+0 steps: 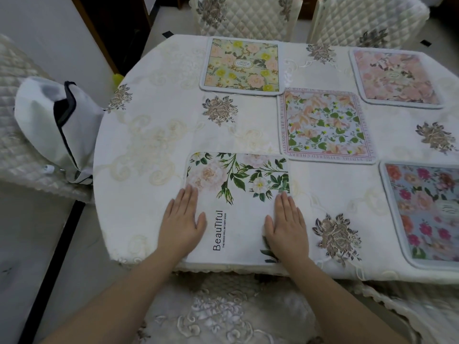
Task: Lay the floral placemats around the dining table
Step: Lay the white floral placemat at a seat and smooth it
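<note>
The white placemat (238,207) with green leaves, pale roses and the word "Beautiful" lies flat at the near edge of the table (154,145), square to the person. Both hands press down on it, fingers straight and together: the left hand (182,223) on its left edge, the right hand (286,225) on its right side. Just beyond its far right corner sits the peach-and-green placemat (325,125) with a lettered border, touching the corner of the yellow-flowered placemat (243,64) at the far side. The pink placemat (397,76) lies at the far right; the blue placemat (427,212) with red blooms sits at the near right, partly cut off. Two quilted chairs (246,13) stand behind the table, and a white bag (49,120) rests on a seat at left.
</note>
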The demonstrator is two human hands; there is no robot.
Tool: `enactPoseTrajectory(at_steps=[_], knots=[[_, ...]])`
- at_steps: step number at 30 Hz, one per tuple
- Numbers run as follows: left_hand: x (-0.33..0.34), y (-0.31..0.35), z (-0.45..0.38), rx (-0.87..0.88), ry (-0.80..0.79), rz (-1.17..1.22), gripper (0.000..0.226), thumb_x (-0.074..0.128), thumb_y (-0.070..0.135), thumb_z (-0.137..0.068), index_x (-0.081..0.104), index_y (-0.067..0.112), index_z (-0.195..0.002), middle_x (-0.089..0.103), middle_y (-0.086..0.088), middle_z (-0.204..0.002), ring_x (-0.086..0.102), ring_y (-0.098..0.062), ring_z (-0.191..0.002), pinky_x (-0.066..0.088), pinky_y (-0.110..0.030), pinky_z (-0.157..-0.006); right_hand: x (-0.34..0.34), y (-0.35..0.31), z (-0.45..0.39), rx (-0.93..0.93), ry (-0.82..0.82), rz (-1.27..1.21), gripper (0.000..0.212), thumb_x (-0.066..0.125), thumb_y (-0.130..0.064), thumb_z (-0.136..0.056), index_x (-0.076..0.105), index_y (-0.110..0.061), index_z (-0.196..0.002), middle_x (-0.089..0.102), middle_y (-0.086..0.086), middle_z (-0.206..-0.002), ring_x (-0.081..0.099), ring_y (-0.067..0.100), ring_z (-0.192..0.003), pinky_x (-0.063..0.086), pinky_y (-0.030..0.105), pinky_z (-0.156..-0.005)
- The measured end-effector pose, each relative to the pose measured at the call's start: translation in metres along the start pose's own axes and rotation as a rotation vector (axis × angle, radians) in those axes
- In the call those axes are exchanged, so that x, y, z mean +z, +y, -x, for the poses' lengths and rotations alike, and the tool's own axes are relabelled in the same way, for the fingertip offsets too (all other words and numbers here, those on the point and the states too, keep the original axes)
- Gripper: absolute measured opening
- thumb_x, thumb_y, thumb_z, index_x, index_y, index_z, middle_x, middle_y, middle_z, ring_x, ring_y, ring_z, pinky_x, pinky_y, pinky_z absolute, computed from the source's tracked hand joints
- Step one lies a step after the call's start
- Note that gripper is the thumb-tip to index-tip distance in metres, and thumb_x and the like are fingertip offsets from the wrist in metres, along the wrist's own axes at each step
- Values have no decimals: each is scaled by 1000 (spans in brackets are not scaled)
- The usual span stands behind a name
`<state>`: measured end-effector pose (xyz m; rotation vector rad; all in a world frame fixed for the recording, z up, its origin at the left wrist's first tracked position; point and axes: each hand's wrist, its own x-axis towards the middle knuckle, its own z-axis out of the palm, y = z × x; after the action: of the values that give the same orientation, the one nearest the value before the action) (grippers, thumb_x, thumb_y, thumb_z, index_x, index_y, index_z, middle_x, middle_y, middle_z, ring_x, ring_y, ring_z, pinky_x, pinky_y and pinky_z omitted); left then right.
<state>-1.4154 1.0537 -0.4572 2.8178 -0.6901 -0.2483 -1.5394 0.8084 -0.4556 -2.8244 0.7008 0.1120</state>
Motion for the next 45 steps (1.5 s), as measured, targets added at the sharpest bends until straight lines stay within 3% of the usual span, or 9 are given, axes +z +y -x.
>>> enactPoseTrajectory(at_steps=[10, 15, 17, 20, 25, 32, 35, 38, 45], knots=[[-17, -17, 2, -24, -78, -85, 68, 18, 55, -96, 1, 23, -155, 0, 6, -162, 3, -16, -149, 5, -41, -121, -20, 23, 7, -34, -144, 30, 62, 12, -45, -100, -2, -17, -154, -8, -3, -160, -2, 15, -149, 2, 34, -120], [-32, -21, -5, 16, -173, -155, 77, 5, 64, -89, 0, 24, -155, -1, 6, -162, 4, -20, -149, 4, -41, -120, -46, 19, 3, -42, -262, 61, 69, 20, -51, -99, 0, -14, -154, -4, 2, -162, 3, 17, -149, 6, 37, -120], [-38, -19, -7, 15, -214, -169, 77, 10, 65, -91, 0, 23, -155, -1, 5, -163, 4, -20, -149, 5, -42, -120, -51, 22, 8, -31, -291, 54, 73, 22, -56, -98, 0, -15, -154, -2, 2, -162, 5, 17, -148, 7, 37, -120], [-48, -11, -12, 14, -285, -197, 77, 19, 63, -95, 1, 19, -155, 0, 1, -163, 4, -21, -149, 6, -42, -120, -61, 25, 15, 25, -294, 83, 74, 23, -58, -96, 3, -16, -154, 4, 3, -163, 10, 19, -148, 10, 39, -119], [-67, 11, -24, -8, -357, -151, 80, 12, 66, -93, 5, 15, -155, -1, -2, -163, 0, -21, -149, 7, -45, -120, -101, 22, 32, 116, -256, 75, 70, 27, -56, -98, 6, -20, -154, 6, 2, -162, 10, 20, -148, 11, 41, -118], [-108, 86, -4, 249, -274, -149, 75, 13, 66, -93, 7, 24, -155, 6, -1, -163, 8, -21, -149, 8, -48, -119, -161, 27, 77, 191, -73, 17, 63, 32, -56, -97, 16, -30, -152, 15, -3, -161, 15, 17, -147, 18, 37, -117], [-131, 118, 6, 375, -229, -176, 79, 1, 70, -87, 10, 29, -154, 11, 1, -163, 11, -19, -148, 10, -48, -118, -182, 36, 99, 231, -2, 9, 61, 30, -55, -97, 19, -31, -151, 18, -3, -160, 18, 17, -146, 19, 36, -116], [-147, 147, 15, 453, -190, -179, 90, -11, 71, -75, 11, 32, -154, 11, 4, -162, 10, -17, -148, 11, -47, -119, -194, 51, 119, 271, -2, 4, 62, 28, -56, -97, 18, -31, -152, 16, -4, -160, 16, 16, -146, 19, 37, -116], [-151, 218, 22, 571, -149, -238, 88, -11, 68, -76, 10, 31, -154, 11, 4, -162, 8, -16, -149, 10, -46, -120, -197, 100, 141, 327, -17, -19, 62, 24, -56, -97, 17, -28, -152, 16, -1, -161, 15, 19, -146, 17, 38, -117]])
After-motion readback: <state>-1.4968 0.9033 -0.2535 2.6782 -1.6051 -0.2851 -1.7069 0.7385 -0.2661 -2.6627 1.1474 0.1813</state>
